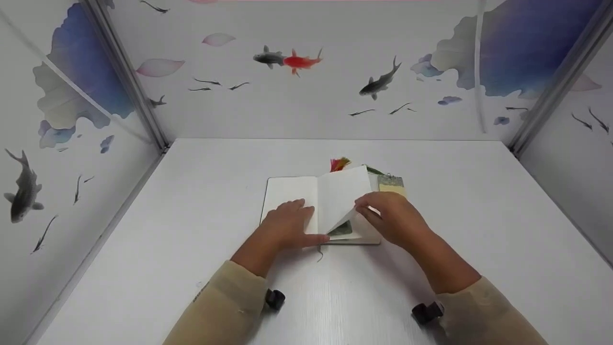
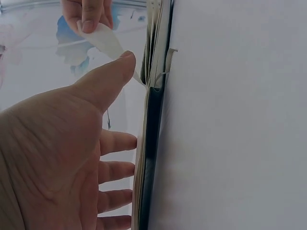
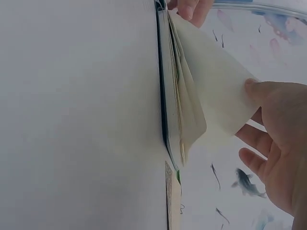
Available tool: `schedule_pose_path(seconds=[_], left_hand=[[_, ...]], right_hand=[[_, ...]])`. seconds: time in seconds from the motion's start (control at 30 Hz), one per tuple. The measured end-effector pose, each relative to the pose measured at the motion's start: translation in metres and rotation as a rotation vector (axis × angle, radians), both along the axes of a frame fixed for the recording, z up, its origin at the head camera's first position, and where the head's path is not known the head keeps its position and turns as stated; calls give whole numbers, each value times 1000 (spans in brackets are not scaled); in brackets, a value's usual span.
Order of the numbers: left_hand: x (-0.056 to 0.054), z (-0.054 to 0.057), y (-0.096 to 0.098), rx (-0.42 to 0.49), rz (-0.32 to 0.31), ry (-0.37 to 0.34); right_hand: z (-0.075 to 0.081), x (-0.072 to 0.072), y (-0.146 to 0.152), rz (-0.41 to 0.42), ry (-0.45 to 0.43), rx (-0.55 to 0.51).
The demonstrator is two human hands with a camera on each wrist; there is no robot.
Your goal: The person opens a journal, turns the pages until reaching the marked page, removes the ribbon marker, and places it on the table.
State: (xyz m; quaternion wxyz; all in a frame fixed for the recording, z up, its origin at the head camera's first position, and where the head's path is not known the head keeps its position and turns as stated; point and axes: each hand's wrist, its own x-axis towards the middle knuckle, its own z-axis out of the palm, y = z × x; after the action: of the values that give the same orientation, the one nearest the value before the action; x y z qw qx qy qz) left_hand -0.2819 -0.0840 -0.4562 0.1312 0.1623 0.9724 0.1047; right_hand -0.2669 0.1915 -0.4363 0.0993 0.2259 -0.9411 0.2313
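An open notebook [image 1: 292,189] with blank white pages and a dark cover lies on the white table. My left hand [image 1: 287,224] rests on its left page, fingers spread, the thumb reaching across the lower end of the fold. My right hand [image 1: 395,218] pinches the edge of a right-hand page [image 1: 344,191] between thumb and fingers. That page is lifted and bent in the right wrist view, standing away from the stack beneath. Under its raised corner a dark green picture [image 1: 342,229] shows on the page below. A thin ribbon [image 1: 320,254] hangs from the notebook's bottom edge.
A red and yellow tassel [image 1: 339,164] sticks out beyond the notebook's top edge. At the notebook's right lies a yellow and grey-green card or booklet [image 1: 391,185], partly covered. Walls printed with fish surround the white table [image 1: 210,191] at the back and sides.
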Motion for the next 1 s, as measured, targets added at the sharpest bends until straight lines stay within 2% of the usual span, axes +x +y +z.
schedule_pose_path(seconds=[0.2, 0.47, 0.63, 0.8, 1.0], left_hand=[[0, -2, 2, 1, 5, 32], [0, 2, 8, 59, 16, 88], [-1, 2, 10, 93, 35, 108], [-2, 3, 11, 129, 37, 151], [-2, 4, 12, 174, 50, 223]], right_hand=[[1, 2, -3, 32, 97, -11], [2, 3, -4, 54, 165, -17], [0, 2, -2, 29, 181, -39], [-1, 1, -1, -30, 119, -42], [-1, -2, 0, -76, -43, 9]])
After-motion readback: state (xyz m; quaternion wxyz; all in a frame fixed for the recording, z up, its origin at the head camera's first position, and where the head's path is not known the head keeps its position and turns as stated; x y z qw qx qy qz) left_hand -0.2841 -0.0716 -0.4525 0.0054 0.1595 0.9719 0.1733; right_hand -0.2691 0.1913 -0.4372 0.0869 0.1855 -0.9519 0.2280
